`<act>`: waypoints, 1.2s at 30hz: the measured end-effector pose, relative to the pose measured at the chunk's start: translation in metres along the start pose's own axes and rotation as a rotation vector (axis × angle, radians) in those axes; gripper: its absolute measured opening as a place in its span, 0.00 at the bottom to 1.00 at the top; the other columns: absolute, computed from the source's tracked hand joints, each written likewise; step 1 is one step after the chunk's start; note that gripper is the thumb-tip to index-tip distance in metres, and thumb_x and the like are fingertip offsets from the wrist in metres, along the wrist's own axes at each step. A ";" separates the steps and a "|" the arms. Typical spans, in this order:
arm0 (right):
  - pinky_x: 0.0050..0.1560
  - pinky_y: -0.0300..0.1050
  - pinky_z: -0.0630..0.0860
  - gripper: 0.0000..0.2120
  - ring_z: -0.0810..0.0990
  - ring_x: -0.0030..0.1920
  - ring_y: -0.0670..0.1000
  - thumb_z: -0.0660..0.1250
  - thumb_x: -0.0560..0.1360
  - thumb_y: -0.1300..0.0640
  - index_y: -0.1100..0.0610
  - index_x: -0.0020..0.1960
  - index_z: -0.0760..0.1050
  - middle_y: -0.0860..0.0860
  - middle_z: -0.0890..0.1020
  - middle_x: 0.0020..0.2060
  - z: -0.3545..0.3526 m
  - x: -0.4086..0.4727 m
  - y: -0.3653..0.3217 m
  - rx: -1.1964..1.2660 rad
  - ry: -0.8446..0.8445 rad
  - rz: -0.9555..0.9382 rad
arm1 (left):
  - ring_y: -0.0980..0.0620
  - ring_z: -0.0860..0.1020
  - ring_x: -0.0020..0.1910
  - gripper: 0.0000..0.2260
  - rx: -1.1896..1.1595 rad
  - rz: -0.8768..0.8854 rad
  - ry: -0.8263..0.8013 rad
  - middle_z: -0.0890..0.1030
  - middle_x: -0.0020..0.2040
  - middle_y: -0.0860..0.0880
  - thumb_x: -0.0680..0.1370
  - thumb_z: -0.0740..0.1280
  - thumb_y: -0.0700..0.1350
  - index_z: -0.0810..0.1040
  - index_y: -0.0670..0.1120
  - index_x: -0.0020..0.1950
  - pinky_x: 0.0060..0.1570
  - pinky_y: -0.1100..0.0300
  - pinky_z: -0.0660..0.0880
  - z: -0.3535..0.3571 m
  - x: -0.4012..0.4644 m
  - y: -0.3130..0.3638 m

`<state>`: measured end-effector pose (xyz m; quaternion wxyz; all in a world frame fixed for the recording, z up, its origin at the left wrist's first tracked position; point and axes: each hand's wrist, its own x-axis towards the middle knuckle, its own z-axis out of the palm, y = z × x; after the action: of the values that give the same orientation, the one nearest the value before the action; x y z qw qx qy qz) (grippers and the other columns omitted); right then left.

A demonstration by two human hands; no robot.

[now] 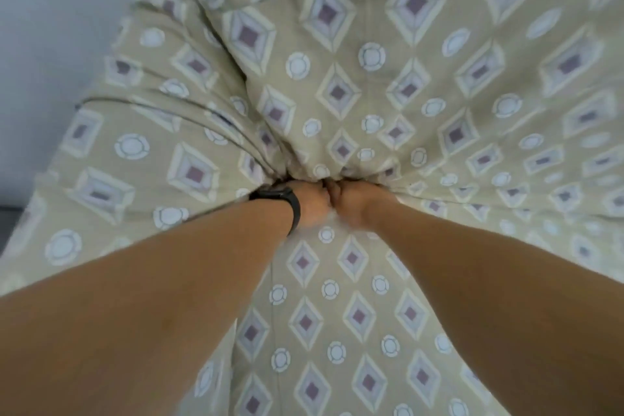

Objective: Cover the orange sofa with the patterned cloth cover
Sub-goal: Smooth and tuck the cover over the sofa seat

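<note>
Cover: the patterned cloth (388, 84) is lying over all the sofa that shows; no orange part is showing.
Hands: the left hand (312, 208) and the right hand (351, 206) are meeting, side by side, at a deep crease.
Fingers: they are going down into the folds, so I cannot tell if they are gripping or only pushing.
Wrist: a black band (287, 201) is sitting on the left one.
Advice: I think the cloth is being tucked in; pushing deep and evenly is keeping the wrinkles small.

Cloth cover (388, 105): beige ground, cream-edged diamonds with mauve centres, pale ringed circles between. Wrist band (287, 203): black. Wall (50, 27): pale grey-blue.
</note>
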<state>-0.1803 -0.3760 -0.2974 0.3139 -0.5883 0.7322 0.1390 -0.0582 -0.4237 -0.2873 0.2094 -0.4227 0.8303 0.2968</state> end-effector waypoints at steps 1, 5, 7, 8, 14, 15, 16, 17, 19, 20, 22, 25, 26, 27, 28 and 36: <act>0.66 0.53 0.72 0.20 0.76 0.66 0.59 0.52 0.84 0.50 0.51 0.73 0.69 0.54 0.76 0.69 -0.010 -0.018 0.001 0.045 0.052 0.011 | 0.40 0.77 0.60 0.12 -0.022 0.020 0.056 0.79 0.65 0.43 0.83 0.56 0.49 0.74 0.49 0.63 0.62 0.49 0.75 -0.001 -0.011 0.003; 0.55 0.50 0.75 0.16 0.77 0.57 0.54 0.60 0.79 0.56 0.53 0.66 0.75 0.51 0.79 0.60 -0.090 -0.098 0.007 0.127 0.627 -0.196 | 0.48 0.73 0.64 0.21 0.054 0.208 0.524 0.73 0.67 0.51 0.76 0.60 0.48 0.71 0.51 0.69 0.62 0.53 0.73 -0.062 -0.084 0.025; 0.57 0.50 0.75 0.20 0.75 0.58 0.54 0.63 0.77 0.59 0.55 0.69 0.73 0.51 0.77 0.62 -0.153 -0.125 0.010 0.147 0.874 -0.262 | 0.47 0.71 0.67 0.25 0.059 0.223 0.774 0.71 0.69 0.51 0.73 0.59 0.47 0.70 0.51 0.71 0.63 0.50 0.73 -0.120 -0.110 0.033; 0.58 0.51 0.75 0.21 0.75 0.59 0.54 0.63 0.77 0.59 0.55 0.70 0.71 0.51 0.76 0.63 -0.183 -0.133 0.010 0.127 0.921 -0.267 | 0.46 0.70 0.67 0.26 0.046 0.188 0.840 0.69 0.70 0.50 0.72 0.61 0.46 0.69 0.51 0.72 0.63 0.50 0.73 -0.146 -0.118 0.036; 0.78 0.55 0.57 0.28 0.58 0.78 0.56 0.57 0.82 0.48 0.49 0.80 0.56 0.49 0.61 0.79 -0.253 -0.142 0.012 -0.145 0.788 -0.218 | 0.43 0.52 0.80 0.30 0.074 0.045 0.876 0.54 0.81 0.46 0.77 0.62 0.48 0.59 0.52 0.79 0.77 0.48 0.57 -0.221 -0.125 0.044; 0.80 0.55 0.50 0.28 0.52 0.80 0.54 0.53 0.83 0.45 0.47 0.81 0.52 0.48 0.57 0.80 -0.258 -0.138 0.013 -0.131 0.725 -0.187 | 0.45 0.47 0.81 0.31 0.089 0.042 0.828 0.52 0.82 0.47 0.78 0.60 0.50 0.55 0.52 0.81 0.79 0.47 0.54 -0.224 -0.120 0.043; 0.80 0.55 0.46 0.28 0.48 0.81 0.53 0.49 0.84 0.41 0.45 0.82 0.48 0.46 0.53 0.81 -0.263 -0.134 0.016 -0.130 0.672 -0.159 | 0.46 0.44 0.82 0.32 0.094 0.040 0.756 0.49 0.83 0.48 0.79 0.55 0.53 0.50 0.52 0.82 0.79 0.46 0.52 -0.229 -0.114 0.044; 0.80 0.55 0.44 0.29 0.45 0.81 0.52 0.46 0.83 0.38 0.44 0.82 0.46 0.45 0.50 0.82 -0.269 -0.128 0.017 -0.142 0.647 -0.144 | 0.46 0.42 0.82 0.31 0.090 0.039 0.703 0.48 0.83 0.49 0.80 0.51 0.56 0.48 0.52 0.83 0.79 0.47 0.50 -0.237 -0.105 0.045; 0.80 0.56 0.44 0.33 0.46 0.81 0.51 0.42 0.80 0.31 0.42 0.81 0.45 0.43 0.50 0.81 -0.279 -0.119 0.017 -0.144 0.626 -0.134 | 0.45 0.41 0.82 0.31 0.016 0.012 0.624 0.47 0.83 0.51 0.82 0.49 0.61 0.48 0.53 0.83 0.80 0.47 0.47 -0.254 -0.090 0.048; 0.79 0.56 0.46 0.35 0.49 0.81 0.50 0.41 0.79 0.28 0.41 0.81 0.47 0.42 0.53 0.81 -0.288 -0.113 0.016 -0.138 0.621 -0.131 | 0.45 0.42 0.82 0.31 -0.019 -0.004 0.606 0.49 0.83 0.51 0.82 0.49 0.63 0.50 0.53 0.83 0.80 0.47 0.47 -0.265 -0.082 0.051; 0.77 0.54 0.54 0.36 0.59 0.78 0.50 0.41 0.76 0.24 0.40 0.79 0.54 0.43 0.61 0.78 -0.302 -0.101 0.015 -0.128 0.628 -0.138 | 0.44 0.49 0.81 0.31 0.007 -0.016 0.573 0.56 0.82 0.49 0.82 0.47 0.65 0.56 0.51 0.81 0.79 0.47 0.49 -0.288 -0.065 0.056; 0.68 0.55 0.65 0.34 0.72 0.69 0.55 0.40 0.77 0.27 0.40 0.74 0.65 0.47 0.75 0.70 -0.308 -0.084 0.013 -0.102 0.660 -0.090 | 0.44 0.65 0.73 0.27 0.091 -0.074 0.543 0.70 0.74 0.48 0.83 0.45 0.62 0.69 0.51 0.75 0.73 0.46 0.61 -0.304 -0.046 0.061; 0.66 0.56 0.66 0.32 0.73 0.67 0.56 0.40 0.78 0.29 0.41 0.72 0.67 0.48 0.76 0.67 -0.311 -0.082 0.013 -0.096 0.662 -0.068 | 0.43 0.67 0.70 0.28 0.075 -0.103 0.566 0.73 0.71 0.48 0.82 0.45 0.63 0.71 0.52 0.73 0.69 0.45 0.65 -0.307 -0.045 0.062; 0.66 0.56 0.66 0.31 0.74 0.65 0.56 0.40 0.79 0.31 0.42 0.71 0.68 0.48 0.77 0.66 -0.311 -0.080 0.013 -0.100 0.671 -0.056 | 0.43 0.69 0.68 0.28 0.067 -0.119 0.606 0.75 0.69 0.48 0.82 0.45 0.64 0.72 0.53 0.71 0.66 0.44 0.68 -0.307 -0.046 0.064; 0.67 0.56 0.64 0.29 0.74 0.65 0.57 0.40 0.80 0.33 0.42 0.71 0.68 0.49 0.77 0.65 -0.309 -0.080 0.013 -0.115 0.674 -0.043 | 0.43 0.70 0.67 0.28 0.081 -0.127 0.636 0.75 0.67 0.48 0.81 0.45 0.65 0.73 0.54 0.70 0.64 0.44 0.69 -0.304 -0.049 0.065; 0.77 0.60 0.54 0.27 0.63 0.76 0.58 0.45 0.84 0.40 0.49 0.79 0.57 0.50 0.65 0.77 -0.342 -0.178 0.001 -0.204 0.442 -0.023 | 0.44 0.48 0.82 0.33 0.266 -0.086 0.548 0.57 0.82 0.49 0.81 0.39 0.67 0.50 0.54 0.83 0.79 0.43 0.41 -0.332 -0.099 0.080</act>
<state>-0.2631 -0.4333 0.0748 0.0864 -0.6413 0.7586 0.0764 -0.1016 -0.5517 0.0412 0.0438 -0.4907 0.8687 0.0512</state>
